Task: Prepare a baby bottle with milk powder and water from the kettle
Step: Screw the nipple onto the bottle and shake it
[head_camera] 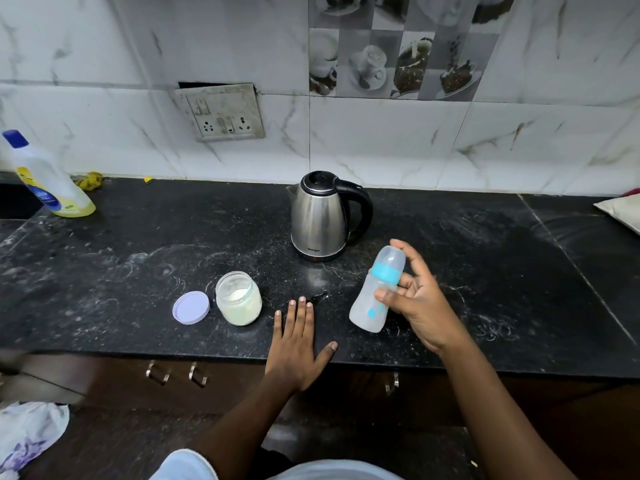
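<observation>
The black stone tabletop (138,244) is speckled and smeared with pale streaks and rings. A steel kettle (320,220) stands upright near the back, its black handle to the right. In front of it and to the left is an open jar (239,299) part full of white powder, with its lilac lid (190,307) lying flat just beside it. The left hand (298,344) rests flat near the front edge. A cleaner bottle (48,181) stands at the far left, with a yellow rag (90,180) near it by the wall.

A home kitchen: black stone tabletop (138,244) against marble-look wall tiles (381,140), a wall socket plate (221,112) at upper centre, an electric kettle (320,220), cupboard handles (176,374) below.
</observation>
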Action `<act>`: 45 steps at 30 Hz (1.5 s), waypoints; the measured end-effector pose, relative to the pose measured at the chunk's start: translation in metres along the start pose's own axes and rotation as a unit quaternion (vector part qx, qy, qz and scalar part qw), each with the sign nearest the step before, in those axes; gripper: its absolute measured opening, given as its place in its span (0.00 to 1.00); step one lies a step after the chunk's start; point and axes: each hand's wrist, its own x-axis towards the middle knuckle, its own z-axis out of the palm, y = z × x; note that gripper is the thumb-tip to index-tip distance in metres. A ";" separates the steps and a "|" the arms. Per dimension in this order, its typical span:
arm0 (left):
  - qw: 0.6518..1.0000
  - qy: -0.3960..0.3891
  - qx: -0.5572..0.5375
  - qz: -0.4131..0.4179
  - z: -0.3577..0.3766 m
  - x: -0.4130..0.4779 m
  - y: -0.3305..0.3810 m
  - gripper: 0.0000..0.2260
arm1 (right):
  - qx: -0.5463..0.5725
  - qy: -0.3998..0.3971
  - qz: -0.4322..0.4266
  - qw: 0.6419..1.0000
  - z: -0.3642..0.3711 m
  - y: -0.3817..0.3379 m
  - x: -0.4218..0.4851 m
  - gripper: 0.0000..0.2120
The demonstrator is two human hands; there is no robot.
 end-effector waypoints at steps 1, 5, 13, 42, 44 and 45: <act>1.000 0.000 0.000 -0.001 0.000 0.000 0.000 0.46 | 0.007 0.006 -0.003 1.000 0.000 0.000 0.000 0.40; 1.000 0.007 -0.006 -0.002 0.001 0.000 0.001 0.46 | 0.068 0.079 -0.008 0.995 -0.002 -0.003 0.005 0.40; 1.000 0.014 -0.008 -0.002 0.001 0.000 0.000 0.45 | 0.020 0.009 -0.003 1.000 0.003 0.001 0.000 0.41; 1.000 -0.002 -0.005 -0.005 -0.001 -0.001 0.000 0.47 | 0.004 -0.005 -0.009 1.000 0.010 -0.004 0.001 0.41; 1.000 -0.004 -0.002 -0.007 -0.001 -0.001 0.000 0.47 | 0.004 -0.008 -0.011 1.000 0.011 -0.003 0.000 0.41; 1.000 -0.003 -0.003 -0.006 0.000 0.000 0.000 0.47 | 0.017 0.010 -0.015 1.000 0.010 -0.004 0.000 0.41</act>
